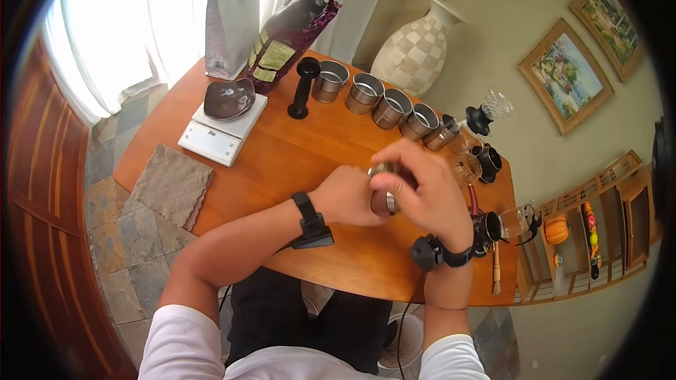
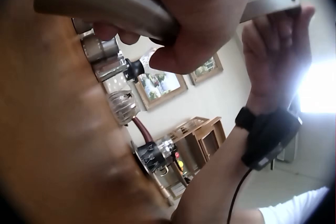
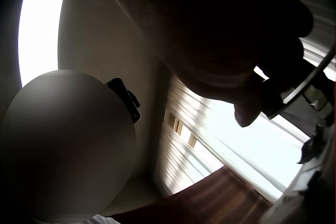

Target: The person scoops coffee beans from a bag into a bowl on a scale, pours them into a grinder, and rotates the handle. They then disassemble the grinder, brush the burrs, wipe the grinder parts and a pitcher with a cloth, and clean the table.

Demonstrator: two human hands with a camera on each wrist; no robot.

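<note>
In the head view the left hand [image 1: 345, 197] grips a dark cylinder with a metal ring [image 1: 391, 203], mostly hidden by both hands. The right hand [image 1: 431, 190] is curled over its top, where a bit of metal [image 1: 381, 168] shows. From the left wrist, the left hand [image 2: 202, 16] wraps round the grey-brown cylinder [image 2: 105, 1], which lies tilted across the view. A flat metal arm [image 2: 269, 6] sticks out past that hand, and the right hand's fingers [image 2: 270, 37] are curled at its far end. The right wrist view is dark, with fingers by a thin metal bar [image 3: 307, 81].
On the wooden table [image 1: 282, 169] stand a white scale [image 1: 211, 142] with a dark bowl [image 1: 229, 99], two bags, a black upright tool [image 1: 303, 88] and several metal cups [image 1: 365, 93]. A grey cloth [image 1: 172, 183] lies left; glassware, a black mug and a brush [image 1: 496, 271] are right.
</note>
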